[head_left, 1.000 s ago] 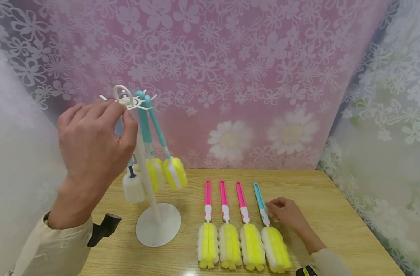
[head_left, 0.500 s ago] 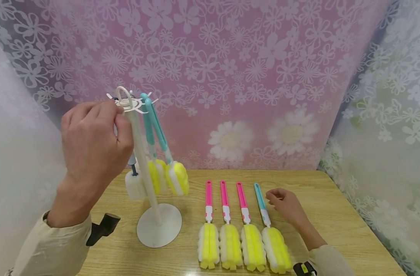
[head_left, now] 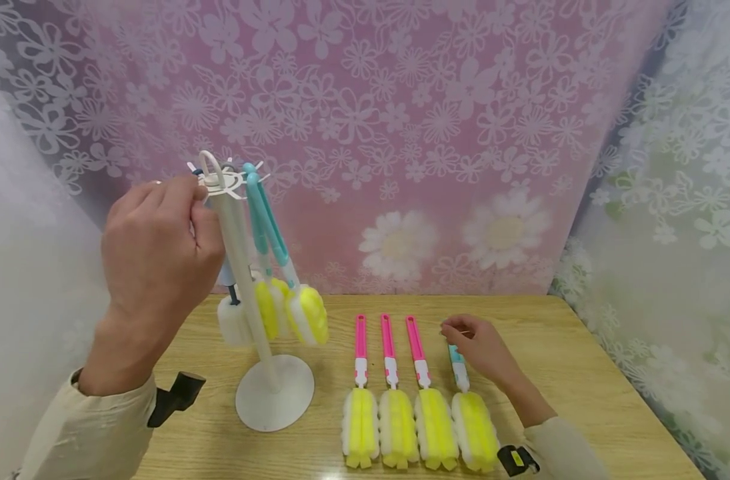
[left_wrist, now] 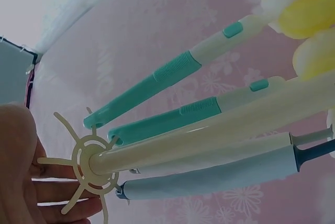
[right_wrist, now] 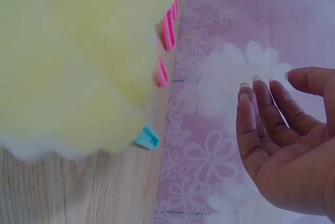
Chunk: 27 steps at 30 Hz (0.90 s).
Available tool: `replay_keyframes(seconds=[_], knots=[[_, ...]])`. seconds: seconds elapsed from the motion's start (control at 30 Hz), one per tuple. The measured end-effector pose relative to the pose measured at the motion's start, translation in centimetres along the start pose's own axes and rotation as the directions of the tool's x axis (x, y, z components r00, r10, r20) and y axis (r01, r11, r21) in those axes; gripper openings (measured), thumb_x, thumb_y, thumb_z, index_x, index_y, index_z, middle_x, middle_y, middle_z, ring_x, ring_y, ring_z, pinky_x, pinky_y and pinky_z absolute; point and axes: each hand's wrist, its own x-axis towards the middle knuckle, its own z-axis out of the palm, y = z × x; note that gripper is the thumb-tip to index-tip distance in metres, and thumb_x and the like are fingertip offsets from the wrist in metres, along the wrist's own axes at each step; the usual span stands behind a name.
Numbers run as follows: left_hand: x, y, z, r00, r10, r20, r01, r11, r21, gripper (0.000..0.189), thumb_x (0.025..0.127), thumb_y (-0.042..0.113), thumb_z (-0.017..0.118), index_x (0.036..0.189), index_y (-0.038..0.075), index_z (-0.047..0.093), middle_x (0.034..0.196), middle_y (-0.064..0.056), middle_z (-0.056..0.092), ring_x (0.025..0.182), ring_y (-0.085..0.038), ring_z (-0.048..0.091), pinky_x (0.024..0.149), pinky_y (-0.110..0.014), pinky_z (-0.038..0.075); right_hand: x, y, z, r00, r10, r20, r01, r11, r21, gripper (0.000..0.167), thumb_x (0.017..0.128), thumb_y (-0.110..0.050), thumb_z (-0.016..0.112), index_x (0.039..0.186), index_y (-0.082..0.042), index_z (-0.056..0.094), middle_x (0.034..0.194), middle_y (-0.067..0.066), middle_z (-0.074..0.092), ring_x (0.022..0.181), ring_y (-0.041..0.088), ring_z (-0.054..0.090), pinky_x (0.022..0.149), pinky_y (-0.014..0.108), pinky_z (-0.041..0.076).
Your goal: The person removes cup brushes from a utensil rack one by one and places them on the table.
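Note:
My left hand (head_left: pixel 161 247) is at the top of a white brush stand (head_left: pixel 275 400), thumb and fingers holding the edge of its hook ring (left_wrist: pixel 78 166). Two bottle brushes with teal handles (left_wrist: pixel 141 96) and yellow-and-white sponges hang from the hooks. Beside them hangs a bottle brush with a light blue handle (left_wrist: pixel 225 179) and a white sponge (head_left: pixel 234 323). My right hand (head_left: pixel 481 350) hovers with loosely bent fingers over the handle end of a blue bottle brush (head_left: pixel 475 430) lying on the table. In the right wrist view nothing is between its fingers (right_wrist: pixel 267 114).
Left of the blue brush lie three bottle brushes with pink handles (head_left: pixel 416 337), side by side, sponges toward me. They rest on a wooden table (head_left: pixel 581 400). A pink flowered curtain (head_left: pixel 389 100) stands behind the table's far edge.
The hook ring and hanging brushes have turned slightly under my left hand. My right hand has moved left, from beside the blue brush to over its handle end.

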Motion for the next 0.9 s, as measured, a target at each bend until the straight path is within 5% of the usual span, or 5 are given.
replay_keyframes(seconds=[0.17, 0.4, 0.6, 0.9], knots=[[0.1, 0.0, 0.0, 1.0, -0.015, -0.005, 0.015, 1.0, -0.001, 0.033, 0.089, 0.021, 0.038, 0.079, -0.002, 0.058, 0.069, -0.02, 0.058, 0.07, -0.038, 0.051, 0.059, -0.051, 0.039, -0.5, 0.0, -1.1, 0.999, -0.009, 0.051, 0.009, 1.0, 0.006, 0.038, 0.098, -0.031, 0.054, 0.12, 0.001, 0.058, 0.11, 0.011, 0.062, 0.093, 0.023, 0.062, 0.078, 0.038, 0.053], [0.2, 0.3, 0.0, 0.998, -0.057, 0.025, 0.057, 0.998, 0.032, 0.052, 0.089, 0.051, 0.05, 0.081, 0.0, 0.059, 0.069, -0.016, 0.06, 0.068, -0.036, 0.052, 0.053, -0.047, 0.036, -0.2, -1.0, -1.7, 0.998, -0.028, 0.053, 0.03, 0.999, -0.031, 0.037, 0.097, -0.033, 0.054, 0.119, -0.004, 0.059, 0.11, 0.01, 0.063, 0.093, 0.022, 0.062, 0.078, 0.035, 0.053], [0.4, 0.4, 0.4, 0.999, -0.047, 0.021, 0.045, 0.996, 0.071, 0.063, 0.083, 0.065, 0.052, 0.071, 0.004, 0.049, 0.057, -0.009, 0.04, 0.06, -0.033, 0.045, 0.046, -0.04, 0.029, 0.7, -3.9, -0.8, 0.996, -0.05, 0.075, 0.053, 0.998, -0.037, 0.034, 0.097, -0.031, 0.054, 0.119, -0.006, 0.06, 0.109, 0.006, 0.064, 0.094, 0.021, 0.062, 0.079, 0.036, 0.053], [0.6, 0.5, 0.7, 0.998, -0.059, -0.031, 0.062, 0.992, 0.108, 0.063, 0.082, 0.066, 0.055, 0.065, 0.008, 0.038, 0.056, -0.008, 0.036, 0.054, -0.032, 0.039, 0.043, -0.038, 0.023, 2.4, -8.7, 2.2, 0.986, -0.137, 0.098, 0.136, 0.991, 0.016, 0.031, 0.097, -0.034, 0.055, 0.116, -0.01, 0.061, 0.107, 0.003, 0.063, 0.094, 0.018, 0.062, 0.081, 0.04, 0.051]])
